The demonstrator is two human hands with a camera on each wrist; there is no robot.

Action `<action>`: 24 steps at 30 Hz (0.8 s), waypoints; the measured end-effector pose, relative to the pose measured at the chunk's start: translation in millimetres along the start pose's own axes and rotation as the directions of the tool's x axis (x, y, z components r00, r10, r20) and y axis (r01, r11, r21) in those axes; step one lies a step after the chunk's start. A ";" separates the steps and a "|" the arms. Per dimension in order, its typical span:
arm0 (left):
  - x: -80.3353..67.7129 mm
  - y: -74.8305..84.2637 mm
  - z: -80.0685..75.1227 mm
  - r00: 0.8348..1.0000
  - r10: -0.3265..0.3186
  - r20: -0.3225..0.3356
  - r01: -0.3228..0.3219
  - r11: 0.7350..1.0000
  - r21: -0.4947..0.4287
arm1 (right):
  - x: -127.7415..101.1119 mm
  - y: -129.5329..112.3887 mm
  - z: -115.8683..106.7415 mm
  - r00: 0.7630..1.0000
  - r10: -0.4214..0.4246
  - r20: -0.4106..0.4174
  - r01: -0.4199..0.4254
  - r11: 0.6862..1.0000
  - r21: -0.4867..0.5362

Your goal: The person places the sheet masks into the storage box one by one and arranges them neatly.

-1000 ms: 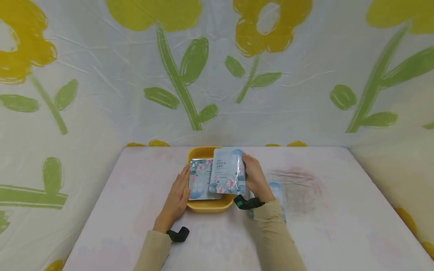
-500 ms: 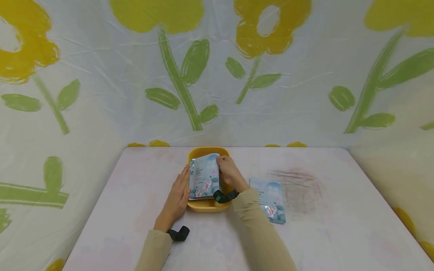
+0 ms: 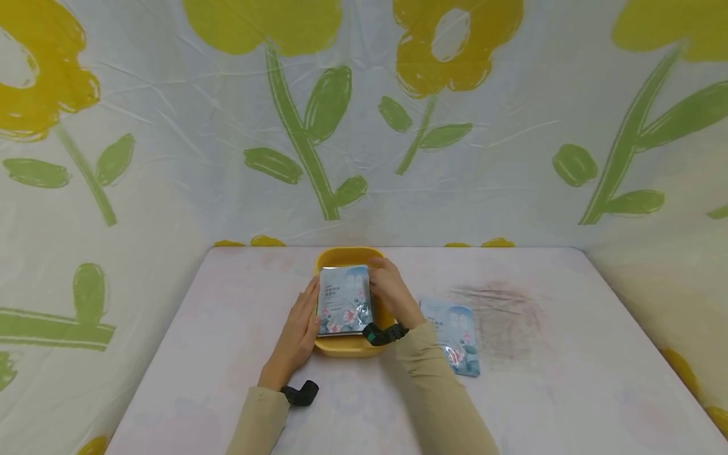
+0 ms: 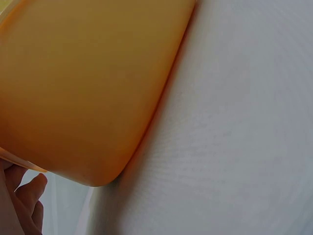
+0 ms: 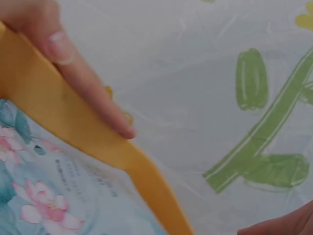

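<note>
Both hands are set at a yellow tray (image 3: 348, 345) in mid-table. Its 9 o'clock wall is touched by the left hand (image 3: 296, 337), fingers straight and relaxed. At the 3 o'clock side, the right hand (image 3: 392, 294) rests on the tray's rim and on a floral sachet (image 3: 343, 300) lying flat inside; whether anything is pinched cannot be told. A second sachet (image 3: 453, 335) lies on the table (image 3: 540, 379) at 3 o'clock, partly hidden by the right sleeve (image 3: 440, 392). Whitish cloth with blotches covers the table; flower-painted sheeting (image 3: 364, 126) is hung behind.

Yellow tray (image 4: 83, 83) wall close up, fingers (image 4: 27, 196) at lower left.
</note>
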State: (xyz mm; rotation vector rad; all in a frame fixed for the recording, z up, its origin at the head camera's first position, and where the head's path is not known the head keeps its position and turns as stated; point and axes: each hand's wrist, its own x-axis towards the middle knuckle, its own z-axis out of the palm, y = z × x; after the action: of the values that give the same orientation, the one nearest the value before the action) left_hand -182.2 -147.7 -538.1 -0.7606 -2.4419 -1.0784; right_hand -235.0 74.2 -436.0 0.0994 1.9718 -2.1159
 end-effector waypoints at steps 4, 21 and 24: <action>0.4 -0.5 -0.2 1.000 0.007 -0.003 -0.007 1.000 0.004 | -8.1 -14.1 -5.6 0.998 -0.051 0.038 0.051 0.999 -0.005; 0.3 -0.1 1.6 1.000 0.014 -0.008 -0.014 1.000 0.001 | -37.4 -53.7 -58.1 0.977 -0.212 -0.004 0.211 0.974 -0.081; 0.4 -0.7 2.1 1.000 0.012 -0.007 -0.012 1.000 -0.002 | -42.6 -55.6 -72.3 0.967 -0.244 -0.069 0.234 0.964 -0.129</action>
State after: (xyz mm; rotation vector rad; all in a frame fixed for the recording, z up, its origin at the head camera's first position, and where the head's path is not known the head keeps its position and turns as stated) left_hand -183.1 -146.3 -539.6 -0.7702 -2.4278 -1.0778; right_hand -214.9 154.5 -378.7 -0.0772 2.2570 -2.1610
